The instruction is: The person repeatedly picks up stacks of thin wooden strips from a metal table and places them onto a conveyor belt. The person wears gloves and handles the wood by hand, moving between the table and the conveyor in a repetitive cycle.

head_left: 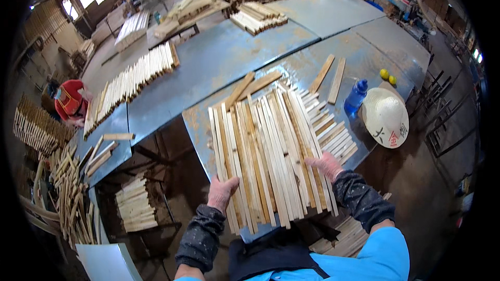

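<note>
Head view: observed left hand (223, 193) closed at the lower left side of a broad row of wooden strips (273, 151), thumb laid over the outermost ones; cannot tell the grip of the fingers underneath. Observed right hand (325, 166) closed at the opposite side, thumb pointing inward across the strips, remaining fingers partly hidden. Located the row between both hands, at the near end of a blue-grey table (380, 57), strips roughly side by side, ends uneven and reaching past the near edge toward a dark apron (268, 257). Noted further short strips (336, 138) showing at the right, set at a different angle. Recorded crossed boards (252, 88) just beyond the row, plus two loose boards (329, 77) farther right. Logged a blue bottle (355, 97) upright near a pale woven hat (384, 112), with two yellow round objects (388, 76) beyond. Found a long line of strips (133, 80) on the far left tabletop, beside a person in red (71, 101). Saw a heap of loose sticks (67, 198) at lower left.
</note>
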A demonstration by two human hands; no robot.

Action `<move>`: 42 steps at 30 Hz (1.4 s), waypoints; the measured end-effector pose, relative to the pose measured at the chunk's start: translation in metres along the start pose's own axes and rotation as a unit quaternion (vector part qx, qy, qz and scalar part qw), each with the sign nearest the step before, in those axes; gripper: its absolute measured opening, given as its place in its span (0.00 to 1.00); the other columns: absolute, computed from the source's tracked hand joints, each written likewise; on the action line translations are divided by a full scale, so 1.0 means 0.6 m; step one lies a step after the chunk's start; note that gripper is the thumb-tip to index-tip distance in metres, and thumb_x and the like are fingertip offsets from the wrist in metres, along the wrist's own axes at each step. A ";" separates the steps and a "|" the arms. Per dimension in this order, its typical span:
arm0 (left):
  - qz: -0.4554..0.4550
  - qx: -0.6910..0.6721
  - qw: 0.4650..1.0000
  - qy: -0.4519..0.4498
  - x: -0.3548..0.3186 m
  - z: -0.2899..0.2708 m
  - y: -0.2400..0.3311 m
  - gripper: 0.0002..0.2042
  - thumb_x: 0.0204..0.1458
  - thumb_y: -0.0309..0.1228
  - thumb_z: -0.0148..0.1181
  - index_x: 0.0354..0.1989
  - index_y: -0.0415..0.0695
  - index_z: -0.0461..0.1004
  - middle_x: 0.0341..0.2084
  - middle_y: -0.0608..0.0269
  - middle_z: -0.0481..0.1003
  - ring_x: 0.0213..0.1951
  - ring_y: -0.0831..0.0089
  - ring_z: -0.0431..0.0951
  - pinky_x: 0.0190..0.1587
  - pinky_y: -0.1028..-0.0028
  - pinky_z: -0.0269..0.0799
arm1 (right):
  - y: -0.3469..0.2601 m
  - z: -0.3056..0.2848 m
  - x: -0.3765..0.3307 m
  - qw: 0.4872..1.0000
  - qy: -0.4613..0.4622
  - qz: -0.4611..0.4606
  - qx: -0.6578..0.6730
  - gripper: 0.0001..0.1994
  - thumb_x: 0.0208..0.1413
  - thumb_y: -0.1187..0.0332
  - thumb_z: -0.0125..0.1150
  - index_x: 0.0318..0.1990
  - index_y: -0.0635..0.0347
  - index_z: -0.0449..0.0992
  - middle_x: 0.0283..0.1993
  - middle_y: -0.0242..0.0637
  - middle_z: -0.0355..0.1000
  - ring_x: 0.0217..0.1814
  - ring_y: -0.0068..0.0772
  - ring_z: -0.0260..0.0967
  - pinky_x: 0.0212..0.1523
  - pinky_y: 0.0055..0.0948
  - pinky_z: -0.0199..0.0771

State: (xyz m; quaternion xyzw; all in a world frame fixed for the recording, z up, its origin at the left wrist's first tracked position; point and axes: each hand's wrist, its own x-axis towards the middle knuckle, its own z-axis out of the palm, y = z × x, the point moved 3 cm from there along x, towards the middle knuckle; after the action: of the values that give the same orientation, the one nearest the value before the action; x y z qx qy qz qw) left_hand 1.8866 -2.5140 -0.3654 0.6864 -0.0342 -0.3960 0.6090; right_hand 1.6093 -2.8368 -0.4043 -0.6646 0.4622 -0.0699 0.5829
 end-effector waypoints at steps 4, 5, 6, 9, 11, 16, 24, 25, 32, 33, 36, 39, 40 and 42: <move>-0.009 -0.029 1.000 -0.002 -0.017 0.011 0.029 0.29 0.50 0.21 0.75 0.60 0.38 0.69 0.45 0.59 0.80 0.40 0.70 0.83 0.44 0.69 0.84 | -0.030 -0.003 -0.019 0.999 -0.015 0.033 0.022 0.36 0.51 0.50 0.82 0.57 0.72 0.80 0.53 0.50 0.82 0.55 0.41 0.79 0.60 0.38 0.77; -0.031 -0.031 0.999 -0.010 -0.014 0.007 0.023 0.29 0.50 0.21 0.75 0.61 0.39 0.68 0.46 0.59 0.80 0.42 0.69 0.84 0.46 0.68 0.84 | -0.002 -0.005 -0.004 0.999 -0.009 0.039 0.020 0.36 0.51 0.51 0.82 0.58 0.72 0.79 0.53 0.50 0.82 0.55 0.41 0.78 0.60 0.38 0.77; -0.047 -0.037 0.998 -0.012 -0.006 -0.008 0.019 0.30 0.50 0.20 0.75 0.61 0.39 0.68 0.47 0.58 0.80 0.43 0.68 0.84 0.48 0.67 0.85 | -0.009 0.003 0.003 0.999 -0.010 0.038 0.016 0.36 0.52 0.51 0.83 0.59 0.73 0.78 0.53 0.50 0.81 0.55 0.41 0.78 0.60 0.38 0.77; -0.066 -0.051 0.996 -0.033 0.005 -0.032 0.000 0.30 0.51 0.20 0.76 0.62 0.40 0.68 0.48 0.57 0.80 0.46 0.66 0.85 0.53 0.64 0.86 | -0.016 0.009 -0.003 0.997 -0.048 0.032 0.061 0.37 0.52 0.51 0.83 0.59 0.74 0.77 0.54 0.49 0.81 0.55 0.40 0.78 0.61 0.38 0.77; -0.068 -0.062 0.994 -0.057 0.006 -0.042 -0.009 0.31 0.51 0.20 0.76 0.63 0.40 0.67 0.49 0.56 0.81 0.47 0.65 0.85 0.54 0.63 0.85 | -0.017 0.007 -0.003 0.993 -0.070 0.051 0.084 0.35 0.53 0.54 0.82 0.60 0.72 0.77 0.55 0.47 0.81 0.56 0.39 0.78 0.62 0.38 0.77; -0.050 -0.089 0.992 -0.076 -0.018 -0.038 -0.004 0.32 0.52 0.19 0.74 0.65 0.40 0.67 0.50 0.55 0.81 0.48 0.64 0.85 0.55 0.61 0.85 | -0.082 0.008 -0.061 0.990 -0.071 0.043 0.114 0.32 0.55 0.59 0.80 0.62 0.70 0.76 0.58 0.43 0.80 0.58 0.36 0.77 0.65 0.37 0.75; 0.035 -0.149 0.987 -0.051 -0.145 -0.088 -0.014 0.35 0.51 0.23 0.76 0.68 0.40 0.67 0.54 0.57 0.79 0.52 0.63 0.84 0.57 0.60 0.84 | -0.089 0.047 -0.105 0.984 -0.118 -0.030 0.129 0.30 0.56 0.66 0.78 0.64 0.67 0.75 0.56 0.40 0.80 0.56 0.34 0.78 0.61 0.35 0.78; 0.050 -0.161 0.985 -0.038 -0.168 -0.110 -0.018 0.35 0.51 0.23 0.77 0.68 0.40 0.66 0.54 0.57 0.79 0.53 0.62 0.84 0.57 0.60 0.84 | -0.109 0.065 -0.120 0.982 -0.129 -0.048 0.128 0.30 0.56 0.67 0.78 0.64 0.67 0.75 0.56 0.40 0.80 0.56 0.34 0.78 0.62 0.35 0.78; 0.100 -0.183 0.968 0.137 -0.417 -0.280 -0.088 0.33 0.52 0.19 0.73 0.68 0.41 0.69 0.51 0.60 0.80 0.48 0.68 0.83 0.50 0.68 0.83 | -0.223 0.247 -0.258 0.959 -0.240 -0.107 0.104 0.29 0.54 0.72 0.75 0.64 0.67 0.74 0.54 0.41 0.81 0.52 0.34 0.80 0.56 0.35 0.84; 0.118 -0.180 0.965 0.147 -0.475 -0.301 -0.089 0.31 0.52 0.20 0.71 0.67 0.40 0.71 0.50 0.62 0.80 0.47 0.71 0.82 0.48 0.71 0.81 | -0.245 0.276 -0.299 0.951 -0.271 -0.107 0.100 0.29 0.55 0.71 0.74 0.63 0.67 0.74 0.53 0.41 0.81 0.51 0.33 0.81 0.55 0.35 0.84; 0.167 -0.205 0.944 0.196 -0.644 -0.365 -0.144 0.32 0.50 0.21 0.74 0.65 0.38 0.68 0.47 0.61 0.79 0.44 0.71 0.81 0.46 0.69 0.81 | -0.257 0.370 -0.426 0.914 -0.364 -0.146 0.103 0.27 0.56 0.69 0.72 0.63 0.67 0.74 0.50 0.40 0.82 0.47 0.31 0.81 0.52 0.34 0.84; 0.216 -0.202 0.916 0.271 -0.838 -0.460 -0.255 0.37 0.50 0.23 0.76 0.69 0.37 0.64 0.54 0.61 0.77 0.52 0.72 0.79 0.59 0.69 0.77 | -0.258 0.494 -0.607 0.868 -0.452 -0.197 0.062 0.28 0.57 0.66 0.73 0.64 0.67 0.75 0.53 0.39 0.82 0.48 0.30 0.81 0.50 0.34 0.84; 0.248 -0.240 0.902 0.260 -0.903 -0.484 -0.276 0.37 0.49 0.23 0.78 0.68 0.38 0.65 0.55 0.61 0.77 0.55 0.72 0.78 0.61 0.68 0.76 | -0.247 0.526 -0.637 0.856 -0.452 -0.249 0.036 0.29 0.57 0.65 0.73 0.64 0.67 0.75 0.53 0.39 0.82 0.48 0.31 0.81 0.50 0.34 0.84; 0.241 -0.274 0.875 0.318 -0.986 -0.468 -0.299 0.38 0.49 0.23 0.80 0.68 0.39 0.65 0.56 0.61 0.78 0.55 0.72 0.79 0.62 0.68 0.77 | -0.266 0.562 -0.674 0.833 -0.498 -0.238 0.000 0.29 0.57 0.65 0.75 0.64 0.66 0.75 0.54 0.36 0.82 0.50 0.30 0.81 0.53 0.34 0.82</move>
State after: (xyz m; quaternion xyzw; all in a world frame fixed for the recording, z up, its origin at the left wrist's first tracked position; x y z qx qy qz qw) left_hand 1.5682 -1.9275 -0.2391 0.5515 0.1066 0.0097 0.8273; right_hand 1.6794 -2.3330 -0.1945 -0.6990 -0.0638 0.1341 0.6995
